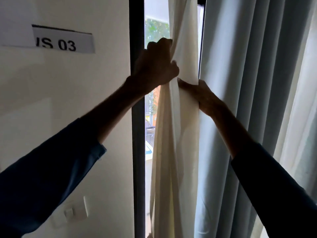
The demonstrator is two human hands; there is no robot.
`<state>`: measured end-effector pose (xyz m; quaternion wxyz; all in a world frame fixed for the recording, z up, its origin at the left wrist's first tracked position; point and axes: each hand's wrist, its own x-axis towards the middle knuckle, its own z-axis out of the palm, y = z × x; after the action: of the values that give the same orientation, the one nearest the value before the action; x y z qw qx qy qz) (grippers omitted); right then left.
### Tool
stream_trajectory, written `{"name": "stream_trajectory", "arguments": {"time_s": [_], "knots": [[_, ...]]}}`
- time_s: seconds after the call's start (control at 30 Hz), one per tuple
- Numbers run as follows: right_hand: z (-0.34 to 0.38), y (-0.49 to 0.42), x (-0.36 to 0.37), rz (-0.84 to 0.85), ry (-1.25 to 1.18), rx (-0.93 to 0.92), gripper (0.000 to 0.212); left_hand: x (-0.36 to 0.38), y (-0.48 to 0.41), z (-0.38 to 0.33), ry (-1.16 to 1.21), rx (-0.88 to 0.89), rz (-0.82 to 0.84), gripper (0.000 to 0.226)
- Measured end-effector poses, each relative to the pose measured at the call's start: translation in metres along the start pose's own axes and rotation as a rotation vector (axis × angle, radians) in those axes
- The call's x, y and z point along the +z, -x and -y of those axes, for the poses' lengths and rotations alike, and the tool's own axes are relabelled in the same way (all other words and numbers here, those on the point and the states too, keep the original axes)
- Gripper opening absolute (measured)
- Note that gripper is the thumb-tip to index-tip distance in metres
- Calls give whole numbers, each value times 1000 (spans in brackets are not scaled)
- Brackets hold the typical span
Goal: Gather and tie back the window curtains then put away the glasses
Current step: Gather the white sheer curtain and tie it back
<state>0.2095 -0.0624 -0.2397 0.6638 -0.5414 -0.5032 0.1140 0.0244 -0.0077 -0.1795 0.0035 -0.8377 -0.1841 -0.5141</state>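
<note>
Hanging between the dark window frame (137,117) and the grey-blue curtain (240,83), the cream curtain (176,134) is bunched in the clenched fingers (173,67) of the left hand (156,66) and clasped just below by the right hand (204,97) (thumb across, fingers hidden behind).

At centre we see a cream curtain (176,134) of thin, creased matt cloth that lets light through; right of it, a blue-grey curtain (240,100) of heavier, smooth fabric. The wall (68,103) at left looks matt and painted, its label (65,40) at upper left paper, the dark window frame (138,152) smooth.
</note>
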Motion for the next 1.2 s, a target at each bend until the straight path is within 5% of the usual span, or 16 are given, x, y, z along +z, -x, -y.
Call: {"name": "stream_trajectory", "arguments": {"time_s": [0.17, 0.53, 1.2], "knots": [[-30, 34, 5, -211, 143, -69, 29, 37, 58, -12, -133, 44, 40, 49], [-124, 133, 16, -471, 573, -134, 29, 104, 160, -3, -76, -33, 203, 20], [-280, 283, 21, -312, 759, 96, 29, 191, 281, 11, 39, -209, 625, 30]]}}
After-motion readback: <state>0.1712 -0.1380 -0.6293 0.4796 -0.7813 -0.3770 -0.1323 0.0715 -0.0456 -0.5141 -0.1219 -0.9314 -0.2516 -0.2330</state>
